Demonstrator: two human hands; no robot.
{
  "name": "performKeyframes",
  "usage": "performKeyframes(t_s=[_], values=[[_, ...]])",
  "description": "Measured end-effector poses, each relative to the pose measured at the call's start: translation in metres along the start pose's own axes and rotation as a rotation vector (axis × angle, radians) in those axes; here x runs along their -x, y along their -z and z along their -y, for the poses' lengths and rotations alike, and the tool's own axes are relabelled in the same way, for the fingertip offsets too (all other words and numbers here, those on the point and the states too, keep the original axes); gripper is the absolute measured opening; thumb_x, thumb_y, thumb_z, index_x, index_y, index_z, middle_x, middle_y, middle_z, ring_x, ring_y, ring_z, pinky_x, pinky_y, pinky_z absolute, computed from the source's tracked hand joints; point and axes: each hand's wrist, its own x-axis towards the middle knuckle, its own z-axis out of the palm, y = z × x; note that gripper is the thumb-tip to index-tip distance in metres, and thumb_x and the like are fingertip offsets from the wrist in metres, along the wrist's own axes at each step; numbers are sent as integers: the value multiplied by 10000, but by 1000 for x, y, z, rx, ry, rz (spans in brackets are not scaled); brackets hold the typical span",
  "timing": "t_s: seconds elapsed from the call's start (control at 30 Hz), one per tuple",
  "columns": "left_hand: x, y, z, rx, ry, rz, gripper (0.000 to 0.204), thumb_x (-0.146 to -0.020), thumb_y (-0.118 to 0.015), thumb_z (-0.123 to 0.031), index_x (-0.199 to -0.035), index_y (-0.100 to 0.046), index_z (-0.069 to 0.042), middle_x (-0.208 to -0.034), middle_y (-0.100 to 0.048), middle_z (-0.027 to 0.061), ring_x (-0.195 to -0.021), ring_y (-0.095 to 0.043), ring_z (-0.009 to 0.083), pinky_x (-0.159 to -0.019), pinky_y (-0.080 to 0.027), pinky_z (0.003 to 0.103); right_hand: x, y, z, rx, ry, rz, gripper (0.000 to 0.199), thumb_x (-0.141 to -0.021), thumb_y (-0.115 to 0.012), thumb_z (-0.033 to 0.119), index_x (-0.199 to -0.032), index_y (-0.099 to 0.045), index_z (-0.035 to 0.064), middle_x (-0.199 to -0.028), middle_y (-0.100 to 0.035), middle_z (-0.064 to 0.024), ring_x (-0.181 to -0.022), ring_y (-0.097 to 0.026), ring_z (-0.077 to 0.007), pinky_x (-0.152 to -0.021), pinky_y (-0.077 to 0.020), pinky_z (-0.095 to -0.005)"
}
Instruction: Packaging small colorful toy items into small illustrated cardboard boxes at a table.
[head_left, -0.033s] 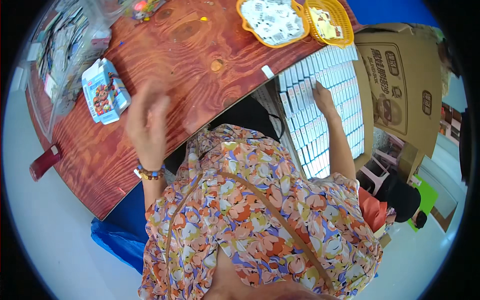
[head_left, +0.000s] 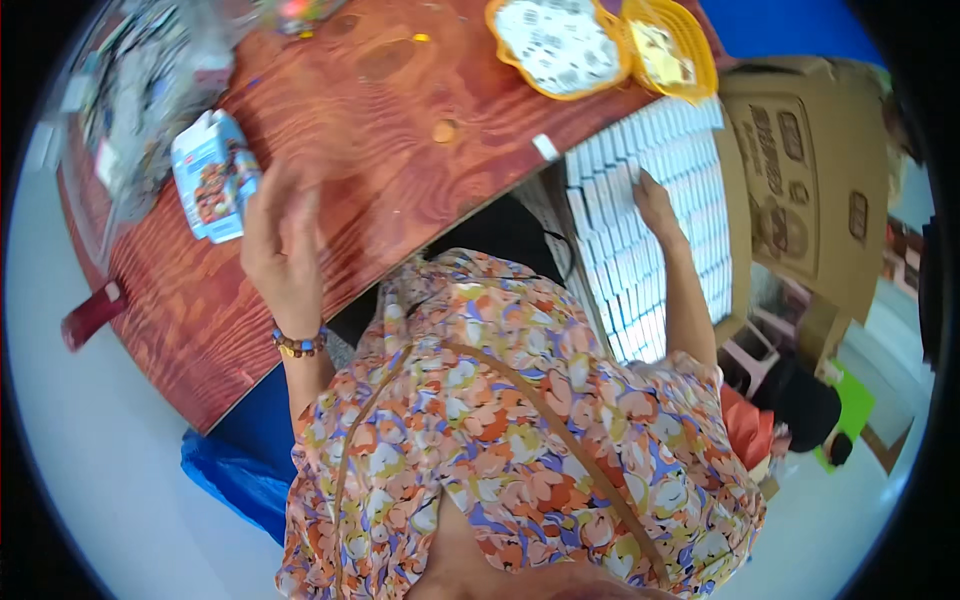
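Note:
My left hand (head_left: 285, 245), a beaded bracelet on its wrist, hovers over the near left of the red wood-grain table. Its fingers are apart and slightly curled, a little blurred, with nothing seen in them. Close beside it is a blue printed carton (head_left: 215, 180) with its top flaps raised. At the right, my right hand (head_left: 656, 205) reaches onto tightly packed rows of small white boxes (head_left: 615, 250) in a large cardboard box. Its fingertips touch the boxes, but the back of the hand hides whether they grip one.
Two yellow baskets (head_left: 618, 85) with small white and pale packets stand at the far right table edge. Clear plastic bags (head_left: 150, 120) of printed items lie at the far left. A dark red object (head_left: 93, 315) overhangs the left edge. The carton's tall flap (head_left: 800, 170) rises at right.
My left hand has shifted slightly left, closer to the blue carton. My right hand stays at the rows of boxes. The whole view has moved a little.

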Motion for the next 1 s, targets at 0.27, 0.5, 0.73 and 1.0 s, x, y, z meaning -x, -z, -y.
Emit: performKeyframes(t_s=[0.27,0.5,0.73,1.0], values=[[-46,46,76,-699,-51,-314,935,-758,-838,-353,-1437,-354,69,-1384,-452,286,-1272,-450,436,-1060,-382,496,12,20,-56,-208,101,276,587,-909,-439,107,-1465,-367,-68,-1479,-437,-263,-1388,-412,-357,-1162,-305,-394],[-50,47,74,-652,32,-275,973,-724,-861,-344,-1457,-344,30,-1388,-440,243,-1248,-460,408,-1043,-385,495,-8,23,-56,-190,-152,170,630,-901,-455,57,-1514,-327,-17,-1448,-482,-262,-1338,-485,-353,-1083,-403,-390],[-23,51,31,-682,-86,-286,1035,-695,-866,-334,-1505,-307,-13,-1425,-418,217,-1334,-366,344,-1097,-221,519,8,84,100,310,-86,-93,210,-962,-571,107,-1092,-673,-22,-993,-691,-260,-926,-710,-316,-735,-531,-414],[12,-8,-12,-355,-234,130,1179,-604,-914,-232,-1516,-227,63,-1352,-465,255,-1226,-473,405,-1035,-390,480,10,55,330,-883,441,369,468,-958,-594,64,-1408,-475,22,-1151,-668,-119,-1058,-635,-164,-891,-512,-277]])
